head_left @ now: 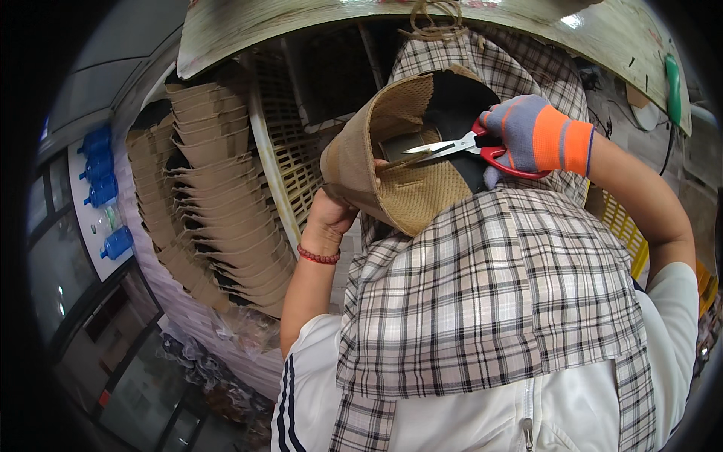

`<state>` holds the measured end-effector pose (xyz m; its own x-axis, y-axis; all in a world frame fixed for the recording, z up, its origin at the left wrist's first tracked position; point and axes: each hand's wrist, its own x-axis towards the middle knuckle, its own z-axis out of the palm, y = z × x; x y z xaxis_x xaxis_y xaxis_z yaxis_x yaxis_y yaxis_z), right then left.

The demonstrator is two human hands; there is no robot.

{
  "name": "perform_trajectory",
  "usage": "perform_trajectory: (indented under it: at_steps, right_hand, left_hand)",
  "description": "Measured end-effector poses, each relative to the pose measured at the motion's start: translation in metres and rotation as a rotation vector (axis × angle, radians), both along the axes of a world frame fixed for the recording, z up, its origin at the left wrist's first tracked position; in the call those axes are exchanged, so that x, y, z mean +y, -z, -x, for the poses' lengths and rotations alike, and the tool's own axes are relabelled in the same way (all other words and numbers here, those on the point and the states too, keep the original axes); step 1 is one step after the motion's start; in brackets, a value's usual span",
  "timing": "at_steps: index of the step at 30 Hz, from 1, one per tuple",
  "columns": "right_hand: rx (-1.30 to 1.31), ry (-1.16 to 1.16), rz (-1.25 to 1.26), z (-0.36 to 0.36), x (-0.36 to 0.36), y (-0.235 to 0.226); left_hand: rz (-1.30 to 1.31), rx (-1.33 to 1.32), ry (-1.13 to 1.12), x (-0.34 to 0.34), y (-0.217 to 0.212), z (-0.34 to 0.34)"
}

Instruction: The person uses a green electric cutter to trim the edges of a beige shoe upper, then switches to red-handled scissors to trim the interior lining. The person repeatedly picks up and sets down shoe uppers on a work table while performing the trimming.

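My left hand (pixel 335 209) grips the lower left side of a curled, open-ended brown piece (pixel 350 162) with a woven-looking texture and a black inner face. Most of its fingers are hidden behind that piece; a fingertip shows at the inner edge. On my right hand (pixel 531 135) is a grey and orange glove, closed round the red handles of a pair of scissors (pixel 452 145). The blades are slightly apart and point left into the opening of the brown piece, close to a cut strip by the left fingertip.
Stacked brown pieces (pixel 218 196) with black linings stand on the left beside a plastic crate (pixel 275 158). A pale worktable (pixel 316 26) crosses the far side, with a green-handled tool (pixel 672 87) at its right end. Blue water bottles (pixel 98 166) sit at far left.
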<state>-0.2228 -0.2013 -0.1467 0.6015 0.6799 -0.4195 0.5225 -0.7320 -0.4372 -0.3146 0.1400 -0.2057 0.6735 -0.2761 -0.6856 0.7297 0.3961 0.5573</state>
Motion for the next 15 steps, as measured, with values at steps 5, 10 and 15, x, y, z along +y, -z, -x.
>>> perform_trajectory:
  at_steps: [5, 10, 15]
  right_hand:
    - [0.137, 0.037, 0.241, -0.008, 0.014, -0.007]
    - [-0.021, 0.017, 0.115, -0.002, 0.006, -0.006]
    - [0.011, -0.026, 0.132, -0.003, 0.032, -0.011]
  left_hand:
    - [0.014, -0.066, 0.065, 0.009, 0.018, 0.007]
    - [0.059, -0.031, 0.023, 0.01, 0.019, 0.008]
    - [0.053, 0.043, -0.009, 0.004, 0.01, 0.004]
